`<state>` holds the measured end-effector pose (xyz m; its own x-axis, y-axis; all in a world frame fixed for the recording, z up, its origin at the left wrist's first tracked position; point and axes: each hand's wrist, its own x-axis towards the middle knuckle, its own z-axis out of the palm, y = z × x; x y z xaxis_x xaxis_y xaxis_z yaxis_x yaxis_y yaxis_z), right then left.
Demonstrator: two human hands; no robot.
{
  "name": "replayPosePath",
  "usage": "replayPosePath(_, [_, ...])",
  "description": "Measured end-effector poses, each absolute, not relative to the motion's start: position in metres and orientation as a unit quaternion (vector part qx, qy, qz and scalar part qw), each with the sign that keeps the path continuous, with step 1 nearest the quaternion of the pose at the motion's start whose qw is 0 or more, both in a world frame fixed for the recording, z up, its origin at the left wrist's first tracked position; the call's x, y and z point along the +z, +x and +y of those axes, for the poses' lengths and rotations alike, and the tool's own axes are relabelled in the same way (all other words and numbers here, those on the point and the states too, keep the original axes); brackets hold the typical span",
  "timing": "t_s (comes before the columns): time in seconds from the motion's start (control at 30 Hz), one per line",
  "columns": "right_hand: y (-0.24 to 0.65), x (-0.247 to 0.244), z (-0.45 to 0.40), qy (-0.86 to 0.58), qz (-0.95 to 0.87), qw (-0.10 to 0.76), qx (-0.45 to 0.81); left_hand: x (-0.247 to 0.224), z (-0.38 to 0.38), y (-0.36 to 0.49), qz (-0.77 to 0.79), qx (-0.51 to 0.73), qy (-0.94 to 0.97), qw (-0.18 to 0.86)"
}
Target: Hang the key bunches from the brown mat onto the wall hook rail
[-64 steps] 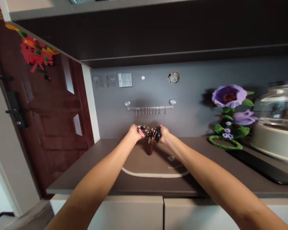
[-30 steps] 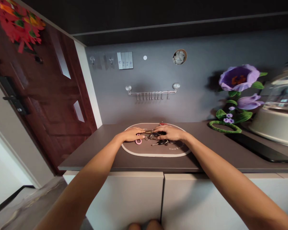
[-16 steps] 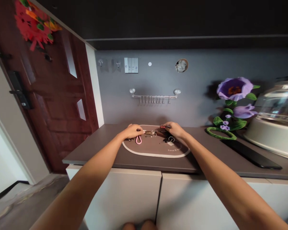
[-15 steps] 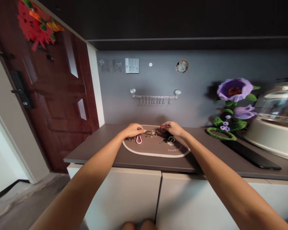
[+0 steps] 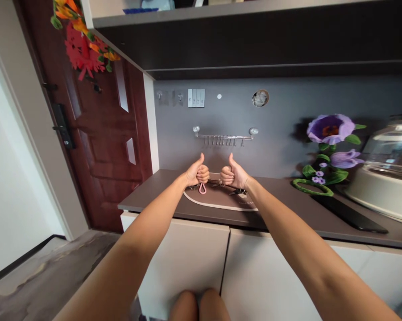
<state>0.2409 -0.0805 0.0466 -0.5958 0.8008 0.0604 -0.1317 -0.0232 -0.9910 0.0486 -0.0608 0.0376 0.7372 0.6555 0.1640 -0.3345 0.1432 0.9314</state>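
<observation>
My left hand is closed in a fist with its thumb pointing straight up. My right hand makes the same thumbs-up opposite it, fingers curled in. Neither fist shows anything in it. Both are raised over a brown oval mat with a pale rim. A pink cord loop lies on the mat just below my left fist. Near my right wrist are dark keys with a ring. Other small metal pieces lie between the hands, partly hidden by them.
A rail with small hooks is fixed on the grey back wall. To the right on the counter are a purple fabric flower, a black phone-like slab and a white appliance with a clear dome. A dark shelf hangs overhead.
Both hands have let go of the small items on the mat, lifted slightly and closed into thumbs-up fists, closer together. The camera view has tilted up and shifted left.
</observation>
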Motion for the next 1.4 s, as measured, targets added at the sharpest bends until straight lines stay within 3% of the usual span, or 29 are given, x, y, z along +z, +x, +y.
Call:
replayPosePath(0.17, [0.246,0.008,-0.083,-0.273,-0.556,0.413,0.667,0.006,-0.064,0.041,0.189,0.380,0.507,0.750])
replayPosePath(0.37, [0.246,-0.004,-0.088,-0.239,-0.532,0.421,0.695,-0.008,-0.065,0.039,0.189,0.392,0.492,0.754])
replayPosePath(0.8, [0.231,-0.002,-0.071,-0.249,-0.502,0.432,0.707,0.000,-0.055,0.068,0.208,0.333,0.544,0.741])
replayPosePath(0.97, [0.222,0.010,-0.063,-0.239,-0.516,0.449,0.689,0.019,-0.043,0.060,0.174,0.375,0.563,0.715])
replayPosePath(1.17, [0.201,0.032,-0.053,-0.245,-0.545,0.522,0.609,0.046,-0.026,0.044,0.226,0.492,0.590,0.599])
replayPosePath(1.3, [0.187,0.034,-0.041,-0.284,-0.561,0.587,0.510,0.043,-0.012,0.034,0.309,0.573,0.626,0.429])
replayPosePath(1.4, [0.183,0.023,-0.030,-0.338,-0.593,0.606,0.409,0.028,-0.002,0.026,0.363,0.564,0.687,0.279])
